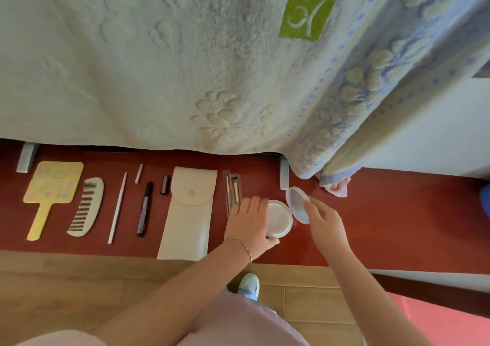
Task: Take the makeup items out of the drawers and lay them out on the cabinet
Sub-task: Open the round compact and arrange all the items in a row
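On the red cabinet top [371, 234] lies a row of items: a yellow hand mirror [50, 189], a white comb [86, 207], a thin pale pencil [117, 207], a dark mascara [144, 209], a small dark tube [165, 184], a cream pouch [188, 213] and brushes in a sleeve [232, 189]. A white round compact [279, 218] stands open to their right. My left hand [249, 221] grips its base. My right hand [324, 223] pinches the raised lid [297, 202].
A large cream towel [159, 61] and a blue patterned towel [371, 85] hang over the back of the cabinet. A pink cloth [338, 187] lies under the blue towel. A short pale stick [139, 173] lies behind the pencil. Wooden floor and my shoe [249, 284] are below.
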A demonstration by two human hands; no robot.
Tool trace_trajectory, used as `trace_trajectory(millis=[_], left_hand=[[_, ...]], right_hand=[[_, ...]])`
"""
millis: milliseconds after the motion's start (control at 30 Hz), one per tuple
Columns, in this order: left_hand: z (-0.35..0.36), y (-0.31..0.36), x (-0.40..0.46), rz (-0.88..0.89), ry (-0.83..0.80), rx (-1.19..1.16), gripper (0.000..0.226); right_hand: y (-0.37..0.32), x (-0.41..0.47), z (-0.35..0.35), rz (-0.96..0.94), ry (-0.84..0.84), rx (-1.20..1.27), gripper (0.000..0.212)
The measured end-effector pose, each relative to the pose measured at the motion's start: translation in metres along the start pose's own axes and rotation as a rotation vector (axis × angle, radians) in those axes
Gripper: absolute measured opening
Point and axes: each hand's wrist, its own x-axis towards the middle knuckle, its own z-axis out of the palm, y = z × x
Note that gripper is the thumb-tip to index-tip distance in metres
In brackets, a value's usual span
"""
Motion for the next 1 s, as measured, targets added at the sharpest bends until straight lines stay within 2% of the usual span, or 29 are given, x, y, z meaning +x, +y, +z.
trace_trajectory(millis=[433,800,900,1000], left_hand=[[0.006,0.006,0.000,-0.075,0.052,0.005,0.077],[0.007,0.011,0.002,-0.108,0.076,-0.003,0.084],[0.007,0.005,-0.005,-0.082,0.141,0.053,0.094],[0.007,-0.010,-0.021,-0.075,0.259,0.117,0.083]], right_hand=[[0.004,0.008,-0.004,0.002,-0.012,-0.028,0.029],[0.005,0.017,-0.007,-0.041,-0.042,-0.053,0.024],[0.004,0.015,-0.007,-0.048,-0.035,-0.018,0.023],[0.011,0.008,-0.008,-0.122,0.096,-0.062,0.032]])
